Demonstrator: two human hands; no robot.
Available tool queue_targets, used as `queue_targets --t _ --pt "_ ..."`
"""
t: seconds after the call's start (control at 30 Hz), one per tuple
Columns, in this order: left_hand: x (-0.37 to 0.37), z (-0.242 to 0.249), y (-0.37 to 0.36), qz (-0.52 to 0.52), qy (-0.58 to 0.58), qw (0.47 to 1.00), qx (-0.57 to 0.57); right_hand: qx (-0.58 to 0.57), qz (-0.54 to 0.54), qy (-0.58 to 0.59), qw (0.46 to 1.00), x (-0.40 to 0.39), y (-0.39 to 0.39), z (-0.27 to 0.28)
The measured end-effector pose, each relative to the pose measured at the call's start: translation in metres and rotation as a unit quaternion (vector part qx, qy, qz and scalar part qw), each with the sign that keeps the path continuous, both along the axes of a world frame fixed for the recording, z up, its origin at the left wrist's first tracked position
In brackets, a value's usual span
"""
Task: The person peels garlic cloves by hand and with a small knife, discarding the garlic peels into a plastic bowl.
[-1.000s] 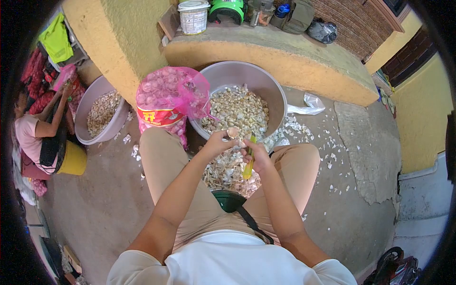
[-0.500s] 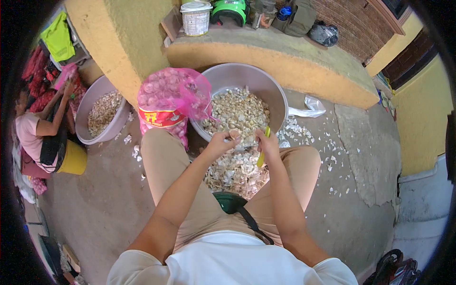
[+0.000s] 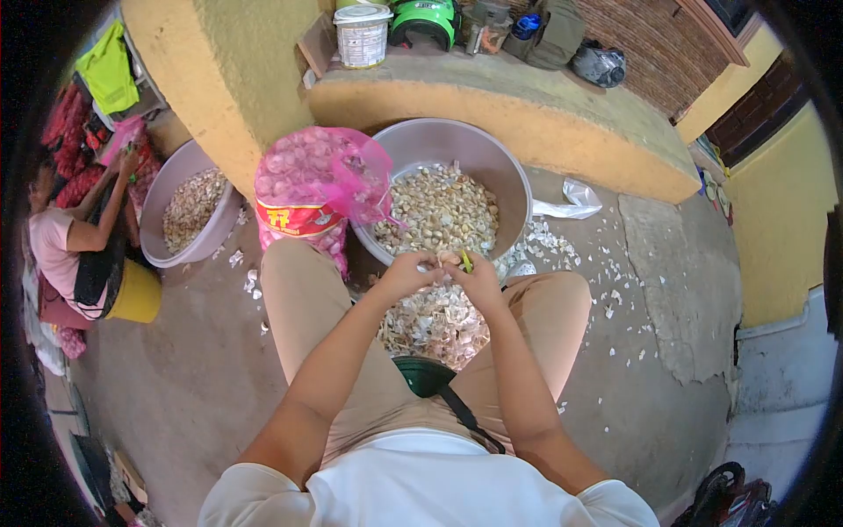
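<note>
Two hands: left hand [image 3: 409,274] and right hand [image 3: 479,281], meeting just by the near rim of the big tub [image 3: 455,140]
Garlic: looks like a small piece [image 3: 449,258], right between the fingertips, pinched in the left grip. Can't tell its long axis, tbh
Knife, I think: yellow one [image 3: 466,261] held in the right grip, poking up tubward just beside the garlic, blade not clear
Peel pile [image 3: 439,327]: wearer's side of the tub
</note>
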State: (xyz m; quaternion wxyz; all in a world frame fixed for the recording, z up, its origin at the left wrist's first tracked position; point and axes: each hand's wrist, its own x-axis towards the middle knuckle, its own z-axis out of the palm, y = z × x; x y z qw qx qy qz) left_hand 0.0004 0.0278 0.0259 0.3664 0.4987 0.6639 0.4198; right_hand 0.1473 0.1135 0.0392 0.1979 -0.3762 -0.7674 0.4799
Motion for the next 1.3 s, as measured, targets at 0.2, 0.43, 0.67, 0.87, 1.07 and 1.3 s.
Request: queue_targets --t 0.2,0.43,0.67,0.87,1.07,1.3 --pt "0.0 0.016 -0.001 0.029 -0.118 0.993 -0.017 0.046 -0.003 -0.019 0.999 0.004 0.0 -0.002" --pt "0.005 0.016 -0.004 0.023 0.055 0.996 0.063 0.01 0.014 -0.012 1.0 0.006 -0.001 -0.004" --pt "0.001 0.013 -0.004 -0.035 0.093 0.994 0.04 -0.01 0.096 -0.058 0.994 0.009 -0.007 0.021" --pt "-0.003 -0.003 0.003 0.0 -0.083 0.996 0.041 -0.152 0.048 0.039 0.986 0.009 -0.007 0.019" --pt "0.001 -0.021 0.006 -0.038 -0.002 0.999 0.0 -0.298 -0.047 0.168 0.939 0.007 -0.005 0.006" --pt "0.008 0.008 0.0 -0.007 -0.172 0.985 -0.009 -0.29 -0.067 0.174 0.939 0.009 -0.004 0.013"
